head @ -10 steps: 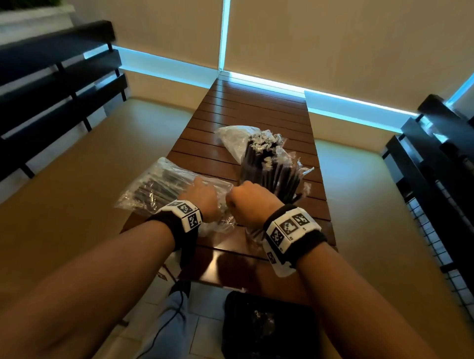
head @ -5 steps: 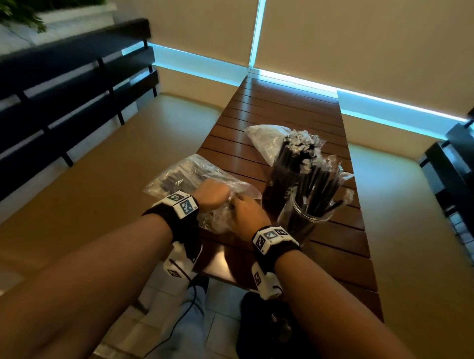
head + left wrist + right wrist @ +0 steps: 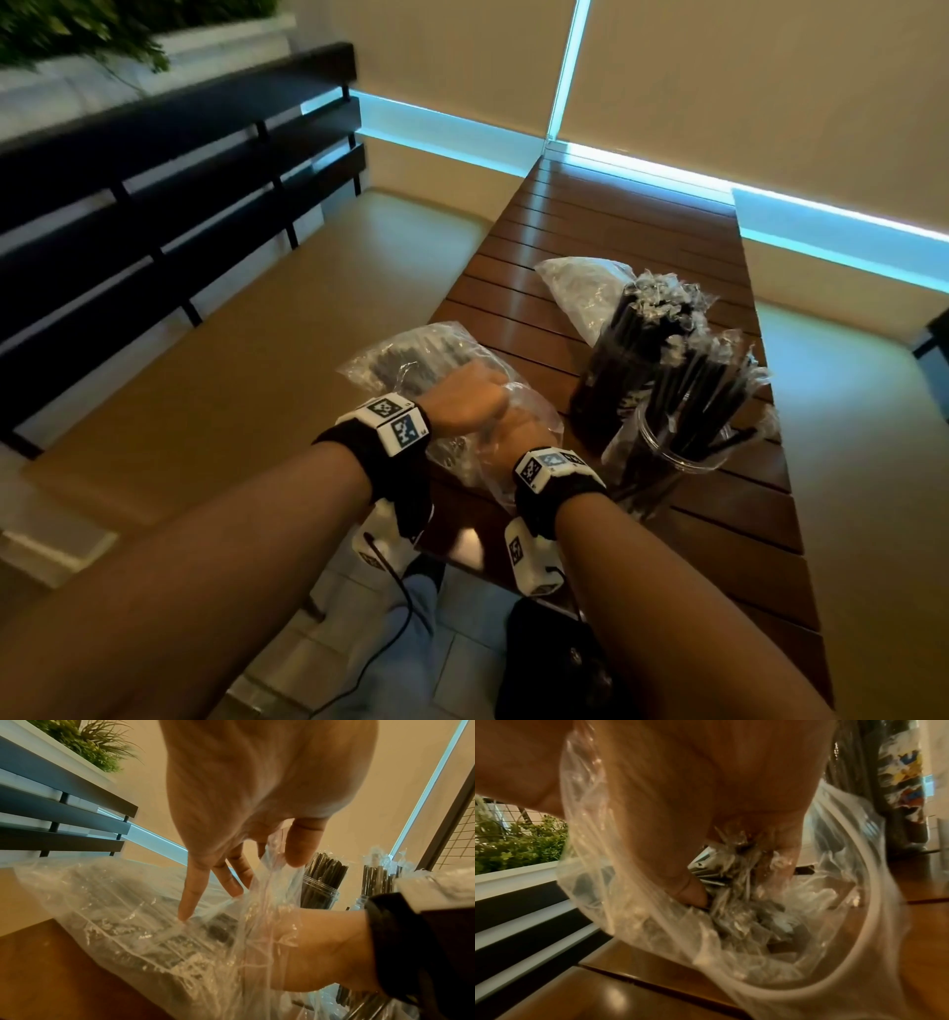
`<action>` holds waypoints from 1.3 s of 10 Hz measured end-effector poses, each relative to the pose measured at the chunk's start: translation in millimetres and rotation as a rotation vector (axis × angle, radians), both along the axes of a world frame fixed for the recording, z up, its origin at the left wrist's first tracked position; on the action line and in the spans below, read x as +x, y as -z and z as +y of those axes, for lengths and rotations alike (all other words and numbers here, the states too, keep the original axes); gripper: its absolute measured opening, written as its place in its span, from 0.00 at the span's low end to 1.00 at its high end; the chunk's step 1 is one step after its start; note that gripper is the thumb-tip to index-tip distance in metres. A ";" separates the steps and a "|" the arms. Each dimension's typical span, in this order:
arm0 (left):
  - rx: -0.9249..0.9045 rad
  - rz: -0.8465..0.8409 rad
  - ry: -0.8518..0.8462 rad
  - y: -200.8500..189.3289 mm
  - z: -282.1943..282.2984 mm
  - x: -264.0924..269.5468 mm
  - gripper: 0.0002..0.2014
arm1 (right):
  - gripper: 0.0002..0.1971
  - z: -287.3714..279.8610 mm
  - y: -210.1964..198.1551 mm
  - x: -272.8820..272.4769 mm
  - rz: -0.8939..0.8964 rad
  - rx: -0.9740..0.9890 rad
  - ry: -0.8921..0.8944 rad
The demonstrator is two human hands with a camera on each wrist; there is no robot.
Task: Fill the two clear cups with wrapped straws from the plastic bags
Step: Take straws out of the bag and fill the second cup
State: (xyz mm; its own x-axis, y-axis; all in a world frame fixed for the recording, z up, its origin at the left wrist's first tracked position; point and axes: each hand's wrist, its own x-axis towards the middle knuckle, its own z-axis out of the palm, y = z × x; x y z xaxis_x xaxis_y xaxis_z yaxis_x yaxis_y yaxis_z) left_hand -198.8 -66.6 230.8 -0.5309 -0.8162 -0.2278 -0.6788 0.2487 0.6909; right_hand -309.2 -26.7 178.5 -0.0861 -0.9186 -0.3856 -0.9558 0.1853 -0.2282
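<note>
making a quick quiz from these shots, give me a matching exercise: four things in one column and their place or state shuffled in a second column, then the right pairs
Things:
1. right hand
2. left hand
3. near cup
4. far cup

Places or states:
A. packed tight with dark straws
B. pinches the bag's open edge
C. reaches inside the bag
D. straws fan out loosely

Pairs: 1-C, 2-B, 3-D, 4-A

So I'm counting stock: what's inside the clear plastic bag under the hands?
Inside the clear plastic bag are dark wrapped straws and the right hand, gripping a bunch. The left hand holds the mouth open. Crinkled film hides how many remain.
</note>
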 end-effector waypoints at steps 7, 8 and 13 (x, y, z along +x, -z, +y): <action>-0.106 0.013 -0.156 -1.1 -3.9 -21.4 0.14 | 0.12 18.8 -53.6 -25.2 0.121 -0.017 -0.050; -0.141 -0.003 -0.166 -4.1 -3.5 -29.0 0.15 | 0.12 29.9 -74.6 -39.5 0.153 0.016 -0.072; 0.054 -0.044 -0.214 4.2 -11.4 -51.8 0.16 | 0.15 125.7 -176.4 -108.1 0.160 0.065 -0.044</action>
State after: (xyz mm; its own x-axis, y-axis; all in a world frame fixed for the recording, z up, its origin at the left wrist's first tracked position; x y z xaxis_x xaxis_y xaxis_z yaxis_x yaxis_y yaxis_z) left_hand -250.6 -78.0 226.7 -0.3355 -0.8950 -0.2938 -0.7421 0.0590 0.6677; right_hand -417.3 99.0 355.0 -0.1114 -0.8966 -0.4286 -0.9865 0.1520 -0.0616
